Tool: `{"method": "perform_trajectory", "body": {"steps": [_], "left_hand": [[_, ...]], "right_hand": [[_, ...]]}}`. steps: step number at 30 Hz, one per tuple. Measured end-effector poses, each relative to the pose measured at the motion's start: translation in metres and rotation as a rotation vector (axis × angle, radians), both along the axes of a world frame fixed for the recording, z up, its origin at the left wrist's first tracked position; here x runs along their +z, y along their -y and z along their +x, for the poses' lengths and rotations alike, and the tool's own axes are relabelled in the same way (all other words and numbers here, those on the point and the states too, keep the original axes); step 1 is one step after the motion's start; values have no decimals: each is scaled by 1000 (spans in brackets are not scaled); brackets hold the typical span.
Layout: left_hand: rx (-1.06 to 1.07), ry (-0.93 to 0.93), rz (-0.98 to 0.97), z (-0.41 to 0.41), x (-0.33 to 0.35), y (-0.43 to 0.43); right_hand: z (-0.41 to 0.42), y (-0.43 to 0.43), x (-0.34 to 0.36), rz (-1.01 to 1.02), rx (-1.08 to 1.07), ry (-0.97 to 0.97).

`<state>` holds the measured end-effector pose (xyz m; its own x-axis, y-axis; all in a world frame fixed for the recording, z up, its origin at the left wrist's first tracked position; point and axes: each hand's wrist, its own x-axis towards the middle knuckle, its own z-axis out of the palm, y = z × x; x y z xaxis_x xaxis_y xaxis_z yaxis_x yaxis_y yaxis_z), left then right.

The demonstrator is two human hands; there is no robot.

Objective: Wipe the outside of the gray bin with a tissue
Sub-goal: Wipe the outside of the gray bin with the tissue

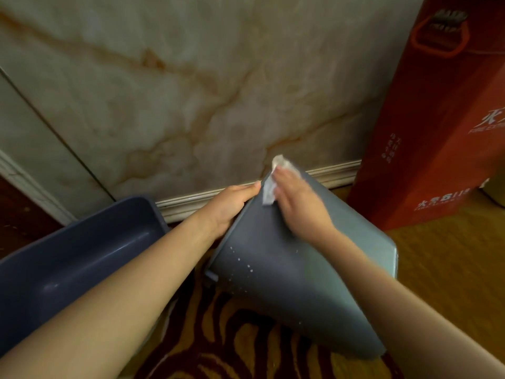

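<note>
The gray bin (284, 272) is tipped over, its bottom end pointing away toward the wall and its outer side facing up, speckled with small white spots. My left hand (232, 206) grips the bin's left edge near the far end. My right hand (297, 203) presses a crumpled white tissue (273, 181) flat against the bin's upper side near that far end; the tissue sticks out past my fingertips. The hand is motion-blurred.
A second dark blue-gray bin (82, 255) lies open-side-up at the left under my left forearm. A tall red fire-extinguisher box (437, 132) stands at the right. The marble wall (191, 91) with white baseboard is just behind. Patterned carpet (246, 351) lies below.
</note>
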<state>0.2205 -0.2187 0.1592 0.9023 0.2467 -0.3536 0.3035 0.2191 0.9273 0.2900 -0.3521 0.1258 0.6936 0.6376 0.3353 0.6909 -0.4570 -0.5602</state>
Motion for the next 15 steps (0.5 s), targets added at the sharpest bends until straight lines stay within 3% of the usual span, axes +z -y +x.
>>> {"method": "perform_trajectory", "body": {"steps": [5,8,15], "left_hand": [[-22,-137,-224,-5,-11,-4],[-56,-200,-215,-6,-12,-1],[92,-221,-144,-1,-15,8]], "right_hand": [[-85,16,-18,-241,192,174],[-130,18,-22,-338,152,318],[-150,29,-48,-369,56,371]]}}
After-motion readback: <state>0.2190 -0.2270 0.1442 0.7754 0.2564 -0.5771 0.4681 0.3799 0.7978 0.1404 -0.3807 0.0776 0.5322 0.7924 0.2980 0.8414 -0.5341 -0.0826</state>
